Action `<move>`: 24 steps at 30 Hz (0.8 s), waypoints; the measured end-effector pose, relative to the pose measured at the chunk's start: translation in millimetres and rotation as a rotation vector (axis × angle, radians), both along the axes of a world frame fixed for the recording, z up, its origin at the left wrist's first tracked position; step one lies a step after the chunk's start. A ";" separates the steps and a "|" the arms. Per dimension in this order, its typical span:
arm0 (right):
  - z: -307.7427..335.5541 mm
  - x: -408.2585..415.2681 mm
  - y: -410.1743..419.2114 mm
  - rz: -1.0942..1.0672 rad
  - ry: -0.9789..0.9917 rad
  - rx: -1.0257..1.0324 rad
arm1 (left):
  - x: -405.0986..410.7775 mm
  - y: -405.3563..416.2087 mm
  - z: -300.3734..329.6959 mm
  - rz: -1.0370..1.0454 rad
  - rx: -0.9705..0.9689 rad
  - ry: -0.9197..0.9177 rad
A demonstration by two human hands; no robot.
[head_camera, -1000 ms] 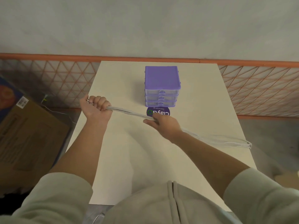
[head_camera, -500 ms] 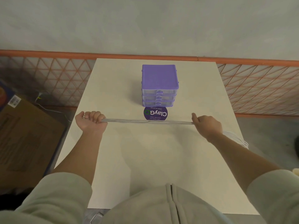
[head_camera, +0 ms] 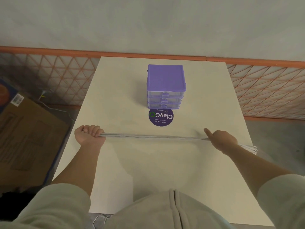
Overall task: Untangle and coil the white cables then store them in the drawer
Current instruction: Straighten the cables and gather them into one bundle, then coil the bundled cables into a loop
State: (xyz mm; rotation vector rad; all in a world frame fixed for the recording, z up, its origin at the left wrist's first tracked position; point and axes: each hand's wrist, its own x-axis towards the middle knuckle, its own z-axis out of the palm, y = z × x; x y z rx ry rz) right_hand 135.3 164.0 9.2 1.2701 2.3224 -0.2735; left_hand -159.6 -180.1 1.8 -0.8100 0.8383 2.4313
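Head view: left hand (head_camera: 90,138) and right hand (head_camera: 222,139), fingers seemingly curled, stretch white cables (head_camera: 153,137) taut.

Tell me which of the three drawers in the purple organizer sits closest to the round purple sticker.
The bottom drawer of the purple organizer. Its front is just behind the round sticker on the table, while the other two are stacked above it. All three look closed.

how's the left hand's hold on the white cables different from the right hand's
The left hand wraps the white cables in a full fist, knuckles up, at the bundle's end. The right hand grips farther along with its thumb sticking out, and loose loops trail behind it past the table edge. Both hold the bundle taut just above the table.
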 end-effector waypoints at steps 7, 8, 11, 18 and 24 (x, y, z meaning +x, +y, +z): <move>-9.8 4.4 13.3 -0.030 0.053 0.124 | 11.3 10.1 0.0 0.042 0.054 -0.018; -11.2 4.5 16.0 -0.003 0.033 0.139 | 12.9 12.5 1.5 0.050 0.074 -0.012; -15.5 -0.5 14.6 0.006 0.008 0.133 | 16.3 19.6 9.1 0.094 0.157 0.016; -7.1 -68.8 -55.6 -0.034 0.384 -0.236 | 9.8 25.0 21.4 0.124 0.287 0.051; 32.3 -150.1 -140.4 0.398 0.635 -0.504 | 12.9 34.5 36.3 0.041 0.310 0.069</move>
